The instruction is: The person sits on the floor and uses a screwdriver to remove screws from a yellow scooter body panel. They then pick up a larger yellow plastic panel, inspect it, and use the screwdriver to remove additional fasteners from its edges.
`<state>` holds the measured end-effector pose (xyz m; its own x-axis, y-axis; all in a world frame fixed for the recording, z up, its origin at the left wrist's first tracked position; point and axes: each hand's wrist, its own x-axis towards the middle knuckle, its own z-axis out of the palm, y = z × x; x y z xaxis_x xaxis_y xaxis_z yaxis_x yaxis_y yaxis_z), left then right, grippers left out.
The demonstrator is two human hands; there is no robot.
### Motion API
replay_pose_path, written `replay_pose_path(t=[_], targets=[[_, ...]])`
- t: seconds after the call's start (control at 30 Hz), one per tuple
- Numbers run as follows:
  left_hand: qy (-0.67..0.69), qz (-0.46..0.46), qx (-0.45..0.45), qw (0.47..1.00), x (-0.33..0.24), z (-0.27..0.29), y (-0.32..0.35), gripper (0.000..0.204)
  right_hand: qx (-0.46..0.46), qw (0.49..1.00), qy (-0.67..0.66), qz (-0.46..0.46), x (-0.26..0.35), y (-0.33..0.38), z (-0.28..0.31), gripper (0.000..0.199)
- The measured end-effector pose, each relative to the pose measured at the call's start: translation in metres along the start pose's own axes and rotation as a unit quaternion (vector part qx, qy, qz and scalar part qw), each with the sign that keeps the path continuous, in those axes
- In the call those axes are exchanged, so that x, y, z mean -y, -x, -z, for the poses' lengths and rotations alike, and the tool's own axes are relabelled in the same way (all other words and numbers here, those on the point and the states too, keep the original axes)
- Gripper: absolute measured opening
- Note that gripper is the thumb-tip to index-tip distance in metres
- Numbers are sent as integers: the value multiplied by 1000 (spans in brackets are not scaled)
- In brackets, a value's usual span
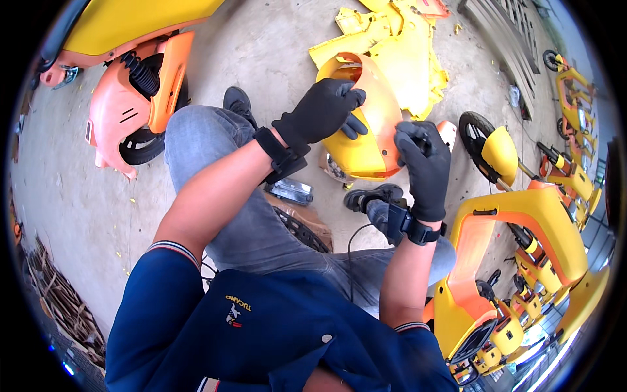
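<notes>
A curved yellow-and-orange scooter body panel (382, 104) stands in front of me, between my feet. My left hand (320, 111), in a black glove, is at the panel's left side; its fingers are bent over the face, with one reaching downward. Its upper fingertips come together, and I cannot see what is between them. Beside the right edge is my right hand (424, 157), also gloved, with its fingertips pinched close to the orange border. Anything small in that pinch is hidden by the dark glove.
Yellow panels (405, 59) lie in a heap beyond. A pink-and-orange scooter front with a wheel (127, 108) stands at left. A yellow scooter frame (548, 219) is close on my right, with several scooters behind. A clear plastic-looking part (290, 191) lies by cardboard (307, 222) below me.
</notes>
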<state>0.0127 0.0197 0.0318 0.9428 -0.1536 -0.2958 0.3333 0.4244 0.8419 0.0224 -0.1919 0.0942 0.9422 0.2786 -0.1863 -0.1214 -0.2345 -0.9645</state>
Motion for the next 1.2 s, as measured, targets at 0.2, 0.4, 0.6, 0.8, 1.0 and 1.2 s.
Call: replay_pose_path(t=[0.2,0.4,0.6,0.8,1.0,1.2], targets=[[12,24,52,998,5,0,1,33,53,968,189,156,3,-23,-13,12],[36,17,83,996,8,-1,3,32,93,942,259,190,10,-30,-16,13],[37,-5,66,997,6,-6,6,27,91,948,255,169,8,-29,-19,13],[39,-12,79,996,10,-5,6,25,93,954,245,147,5,-29,-18,13],[25,-9,87,996,12,-4,7,32,91,959,237,122,6,-27,-17,12],[36,-13,85,996,12,-5,9,31,96,961,242,95,2,-27,-15,12]])
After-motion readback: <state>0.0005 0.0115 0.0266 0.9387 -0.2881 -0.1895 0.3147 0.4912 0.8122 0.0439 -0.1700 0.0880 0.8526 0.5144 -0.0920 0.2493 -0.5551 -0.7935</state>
